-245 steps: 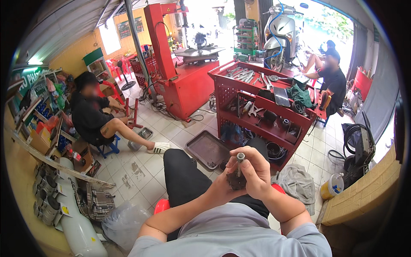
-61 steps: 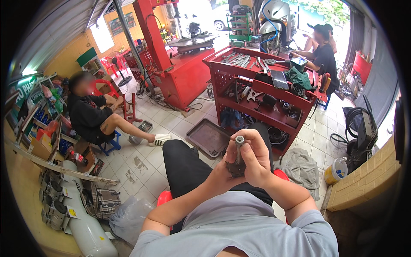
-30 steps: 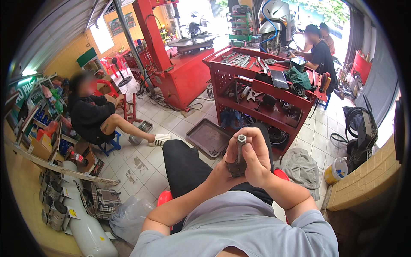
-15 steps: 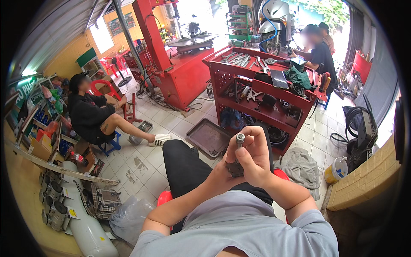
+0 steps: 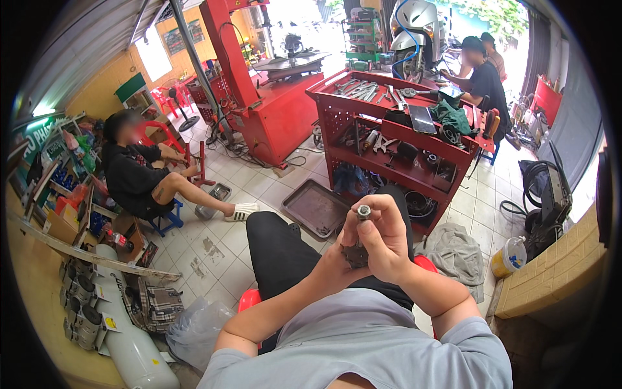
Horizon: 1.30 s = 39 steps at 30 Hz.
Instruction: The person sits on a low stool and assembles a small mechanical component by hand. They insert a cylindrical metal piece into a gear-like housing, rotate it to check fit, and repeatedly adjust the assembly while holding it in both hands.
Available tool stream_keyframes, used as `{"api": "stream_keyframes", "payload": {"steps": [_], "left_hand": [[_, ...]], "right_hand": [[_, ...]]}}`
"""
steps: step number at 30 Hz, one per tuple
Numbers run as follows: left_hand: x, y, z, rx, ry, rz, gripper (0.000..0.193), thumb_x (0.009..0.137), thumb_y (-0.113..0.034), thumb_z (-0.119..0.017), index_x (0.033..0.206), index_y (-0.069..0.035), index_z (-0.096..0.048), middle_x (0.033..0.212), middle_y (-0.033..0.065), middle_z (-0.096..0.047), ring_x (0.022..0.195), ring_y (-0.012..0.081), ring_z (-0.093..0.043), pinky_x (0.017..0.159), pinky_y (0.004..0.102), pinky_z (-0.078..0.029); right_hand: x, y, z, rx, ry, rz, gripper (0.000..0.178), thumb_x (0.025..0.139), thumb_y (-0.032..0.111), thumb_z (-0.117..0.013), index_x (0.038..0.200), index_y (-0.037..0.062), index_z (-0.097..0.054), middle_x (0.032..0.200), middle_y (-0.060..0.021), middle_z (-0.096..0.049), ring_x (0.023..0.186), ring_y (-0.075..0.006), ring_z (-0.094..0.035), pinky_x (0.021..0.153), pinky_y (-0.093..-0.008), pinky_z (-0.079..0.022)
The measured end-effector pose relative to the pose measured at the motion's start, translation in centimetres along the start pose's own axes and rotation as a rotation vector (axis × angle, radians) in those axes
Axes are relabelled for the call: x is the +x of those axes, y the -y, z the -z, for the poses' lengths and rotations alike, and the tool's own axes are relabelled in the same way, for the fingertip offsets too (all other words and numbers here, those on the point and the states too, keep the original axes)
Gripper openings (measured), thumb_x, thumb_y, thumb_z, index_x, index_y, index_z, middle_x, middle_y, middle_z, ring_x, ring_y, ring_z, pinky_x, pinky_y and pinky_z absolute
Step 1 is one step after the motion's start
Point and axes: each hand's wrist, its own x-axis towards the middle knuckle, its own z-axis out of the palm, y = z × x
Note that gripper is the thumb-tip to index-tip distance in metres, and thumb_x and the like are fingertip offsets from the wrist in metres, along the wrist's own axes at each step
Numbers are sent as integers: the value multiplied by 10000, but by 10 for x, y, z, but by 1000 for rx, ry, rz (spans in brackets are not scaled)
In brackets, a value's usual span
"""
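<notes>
Over my lap both my hands are close together around a dark, toothed metal part [image 5: 355,255]. My left hand [image 5: 332,267] is closed on this part from below and the left; most of its fingers are hidden. With thumb and fingers, my right hand [image 5: 389,243] grips a slim silver metal piece with a round, socket-like end [image 5: 363,212]. That end points up and away from me, above the dark part. Whether the silver piece is joined to the dark part is hidden behind my thumb.
Ahead stands a red tool cart [image 5: 395,139] with several wrenches [image 5: 363,91] and a phone [image 5: 422,120] on top. A metal drip tray [image 5: 315,207] lies on the floor. A seated person [image 5: 133,168] is at left; a grey cloth [image 5: 453,259] lies at right.
The silver piece has tilted slightly, so its round end faces me more. My hands have otherwise barely moved. The seated person at left has lowered their arms and leaned forward.
</notes>
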Motion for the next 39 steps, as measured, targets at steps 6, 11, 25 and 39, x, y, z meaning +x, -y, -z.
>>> {"api": "stream_keyframes", "payload": {"steps": [6, 11, 25, 39], "left_hand": [[-2, 2, -2, 27, -41, 3, 643, 715, -189, -788, 1206, -31, -405, 1044, 86, -546, 933, 183, -581, 788, 315, -475], [-3, 5, -6, 21, -77, -20, 603, 712, -213, -800, 1157, -53, -426, 983, 62, -569, 881, 156, -591, 765, 299, -479], [-7, 15, -11, -117, -24, 87, 563, 717, -178, -793, 1135, -55, -436, 942, 49, -580, 853, 136, -592, 750, 290, -485], [-1, 2, -8, -260, 50, 80, 577, 717, -76, -757, 1198, -55, -440, 1033, 34, -550, 964, 111, -547, 835, 279, -451]], "right_hand": [[9, 15, 10, -123, 114, 16, 336, 958, 251, -453, 1104, -49, -495, 838, -72, -538, 733, -109, -533, 682, -230, -431], [11, 16, 18, -260, 14, 136, 238, 808, 73, -661, 974, -13, -515, 873, -66, -535, 824, -142, -527, 772, -268, -414], [13, 19, 18, -395, 40, 213, 221, 750, 39, -703, 922, -18, -577, 845, -103, -595, 752, -177, -581, 684, -258, -454], [9, 17, 21, -334, 57, 70, 179, 891, 38, -520, 1033, -70, -533, 920, -107, -573, 812, -136, -559, 746, -262, -463]]}}
